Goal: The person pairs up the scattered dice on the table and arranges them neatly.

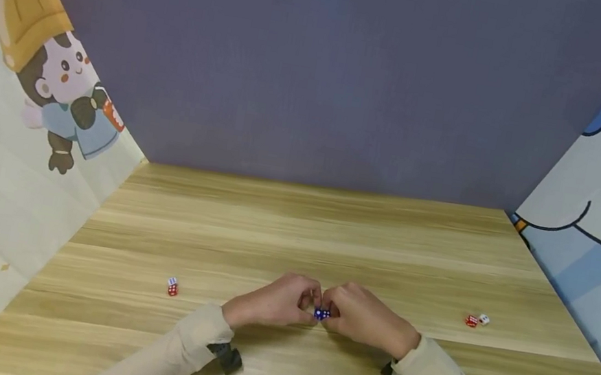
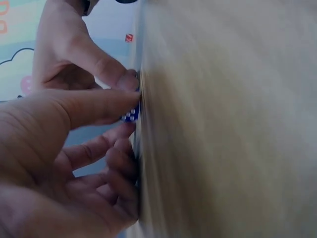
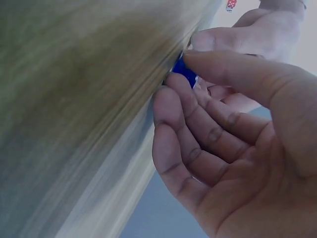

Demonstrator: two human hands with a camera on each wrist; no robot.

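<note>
Two small blue dice with white dots, a left die (image 1: 318, 314) and a right die (image 1: 326, 314), stand side by side on the wooden table, touching or nearly so. My left hand (image 1: 282, 301) pinches the left die between thumb and index finger; in the left wrist view a dotted face of a blue die (image 2: 130, 116) shows below the thumb. From the other side my right hand (image 1: 368, 316) pinches the right die, a blue face (image 3: 184, 73) of it showing between thumb and index finger in the right wrist view. The fingers hide much of both dice.
On the left of the table (image 1: 329, 231) a white die (image 1: 172, 281) and a red die (image 1: 172, 290) touch. A red die (image 1: 471, 321) and a white die (image 1: 484, 319) lie together on the right. A dark panel (image 1: 342, 76) rises behind, with patterned sheets at both sides.
</note>
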